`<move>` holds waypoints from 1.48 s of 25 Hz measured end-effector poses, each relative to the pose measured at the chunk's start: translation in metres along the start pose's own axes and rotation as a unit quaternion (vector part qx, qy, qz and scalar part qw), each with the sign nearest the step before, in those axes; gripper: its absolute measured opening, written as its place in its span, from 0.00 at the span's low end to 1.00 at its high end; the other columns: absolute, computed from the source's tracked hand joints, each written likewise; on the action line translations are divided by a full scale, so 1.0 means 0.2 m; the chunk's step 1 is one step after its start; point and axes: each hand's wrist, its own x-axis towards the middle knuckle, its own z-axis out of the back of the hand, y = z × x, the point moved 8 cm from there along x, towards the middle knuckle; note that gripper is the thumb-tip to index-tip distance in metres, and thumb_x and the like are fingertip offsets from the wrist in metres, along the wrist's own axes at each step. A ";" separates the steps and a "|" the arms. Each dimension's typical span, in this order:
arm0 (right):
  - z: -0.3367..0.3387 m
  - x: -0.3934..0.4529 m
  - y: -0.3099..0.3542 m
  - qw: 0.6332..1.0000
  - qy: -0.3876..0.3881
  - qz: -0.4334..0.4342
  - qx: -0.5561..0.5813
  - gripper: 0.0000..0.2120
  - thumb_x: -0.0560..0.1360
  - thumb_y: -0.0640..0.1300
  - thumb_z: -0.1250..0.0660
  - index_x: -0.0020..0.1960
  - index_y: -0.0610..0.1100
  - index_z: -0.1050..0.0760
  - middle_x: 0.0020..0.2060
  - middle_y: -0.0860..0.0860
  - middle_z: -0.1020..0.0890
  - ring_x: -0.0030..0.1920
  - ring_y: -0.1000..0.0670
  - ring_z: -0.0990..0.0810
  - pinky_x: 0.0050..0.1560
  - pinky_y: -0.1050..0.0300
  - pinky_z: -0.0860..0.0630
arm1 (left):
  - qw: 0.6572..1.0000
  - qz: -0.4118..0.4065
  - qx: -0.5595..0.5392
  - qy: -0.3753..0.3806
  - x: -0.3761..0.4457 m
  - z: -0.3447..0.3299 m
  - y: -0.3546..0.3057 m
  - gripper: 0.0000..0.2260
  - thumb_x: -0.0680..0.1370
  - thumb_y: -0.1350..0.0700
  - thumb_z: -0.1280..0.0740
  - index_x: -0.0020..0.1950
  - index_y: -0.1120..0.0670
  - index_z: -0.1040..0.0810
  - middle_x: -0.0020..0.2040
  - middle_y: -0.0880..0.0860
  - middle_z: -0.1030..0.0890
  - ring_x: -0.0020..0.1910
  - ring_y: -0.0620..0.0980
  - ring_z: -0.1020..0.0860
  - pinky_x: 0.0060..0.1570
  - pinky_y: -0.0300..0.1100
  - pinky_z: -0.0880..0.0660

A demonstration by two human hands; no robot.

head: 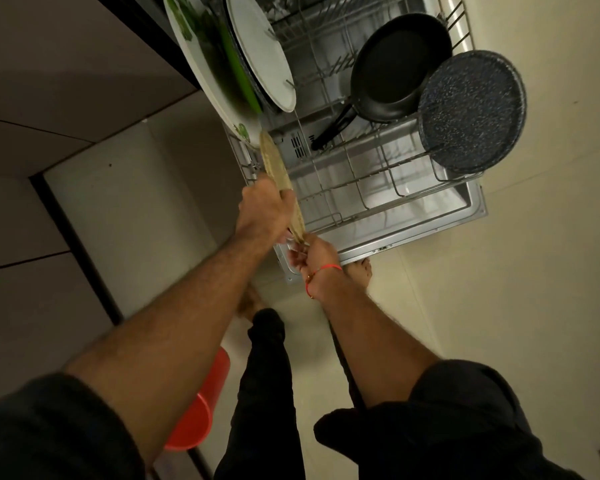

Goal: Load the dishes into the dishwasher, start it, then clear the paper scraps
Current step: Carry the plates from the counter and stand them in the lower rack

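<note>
The dishwasher's lower rack (371, 181) is pulled out over the open door (413, 233). A thin tan plate (274, 161) stands on edge at the rack's left front corner. My left hand (262, 209) grips its rim from the left, and my right hand (309, 252) pinches its near end. Behind it stand a large white platter with a green print (194, 57), a green board (238, 74) and a white plate (260, 53). A black frying pan (395, 64) and a speckled dark plate (471, 109) stand at the right.
Grey cabinet fronts (66, 98) run along the left. A red bucket (201, 407) stands on the pale floor by my legs. My bare feet are by the door's near edge. Pale floor (534, 271) spreads out to the right of the dishwasher.
</note>
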 end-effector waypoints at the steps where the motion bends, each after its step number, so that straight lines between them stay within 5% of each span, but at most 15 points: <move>1: -0.02 0.00 0.03 1.000 0.014 0.004 0.002 0.08 0.79 0.39 0.39 0.52 0.36 0.24 0.27 0.47 0.20 0.21 0.53 0.24 0.26 0.61 0.27 | 1.000 0.016 -0.017 -0.001 0.05 0.01 0.01 0.16 0.83 0.55 0.36 0.70 0.58 0.32 0.50 0.59 0.20 0.26 0.50 0.17 0.22 0.41 0.22; 7: -0.06 -0.03 0.15 0.995 0.079 0.027 -0.050 0.12 0.80 0.36 0.42 0.61 0.40 0.25 0.48 0.45 0.19 0.44 0.46 0.19 0.41 0.53 0.23 | 0.992 0.090 -0.084 0.035 0.12 -0.03 0.17 0.20 0.83 0.57 0.35 0.74 0.50 0.34 0.51 0.52 0.21 0.29 0.48 0.15 0.23 0.43 0.21; 10: -0.02 -0.08 0.16 0.993 0.078 0.047 -0.077 0.17 0.81 0.33 0.43 0.68 0.40 0.28 0.59 0.43 0.21 0.45 0.47 0.19 0.44 0.53 0.22 | 0.994 0.073 -0.084 0.022 0.03 0.00 0.24 0.25 0.83 0.52 0.34 0.78 0.49 0.37 0.43 0.45 0.23 0.31 0.48 0.15 0.23 0.41 0.22; 13: 0.03 -0.22 0.18 0.991 0.044 0.088 -0.095 0.15 0.79 0.33 0.39 0.65 0.40 0.25 0.55 0.42 0.19 0.47 0.46 0.19 0.48 0.52 0.21 | 0.998 0.006 -0.054 0.002 -0.13 0.08 0.28 0.23 0.82 0.51 0.34 0.76 0.50 0.33 0.40 0.37 0.24 0.33 0.45 0.17 0.26 0.41 0.21; 15: 0.02 -0.38 0.20 0.986 0.036 0.124 -0.102 0.14 0.78 0.32 0.37 0.62 0.40 0.24 0.50 0.43 0.18 0.46 0.45 0.19 0.45 0.53 0.22 | 0.998 -0.030 -0.045 -0.008 -0.27 0.19 0.29 0.20 0.82 0.52 0.34 0.74 0.50 0.29 0.41 0.35 0.21 0.36 0.43 0.18 0.40 0.48 0.16; 22: -0.42 -1.17 0.25 0.928 0.092 0.274 -0.236 0.13 0.78 0.32 0.40 0.59 0.39 0.24 0.45 0.42 0.21 0.32 0.50 0.27 0.31 0.57 0.32 | 0.993 -0.085 -0.057 -0.061 -0.84 0.84 0.36 0.14 0.82 0.48 0.36 0.67 0.44 0.23 0.55 0.42 0.17 0.56 0.48 0.19 0.60 0.51 0.22; 31: -1.44 -2.14 -0.25 0.817 0.230 0.361 -0.386 0.11 0.81 0.37 0.43 0.60 0.42 0.25 0.41 0.49 0.20 0.31 0.51 0.26 0.26 0.62 0.32 | 0.954 -0.111 -0.181 -0.213 -1.41 1.90 0.94 0.12 0.80 0.48 0.33 0.63 0.43 0.21 0.57 0.40 0.17 0.58 0.45 0.20 0.61 0.51 0.23; 37: -2.13 -2.58 -0.66 0.743 0.312 0.399 -0.437 0.09 0.82 0.40 0.43 0.52 0.46 0.23 0.41 0.49 0.18 0.32 0.51 0.23 0.29 0.59 0.29 | 0.889 -0.117 -0.273 -0.348 -1.65 2.56 1.33 0.12 0.81 0.56 0.31 0.64 0.50 0.19 0.55 0.47 0.16 0.52 0.44 0.17 0.57 0.42 0.21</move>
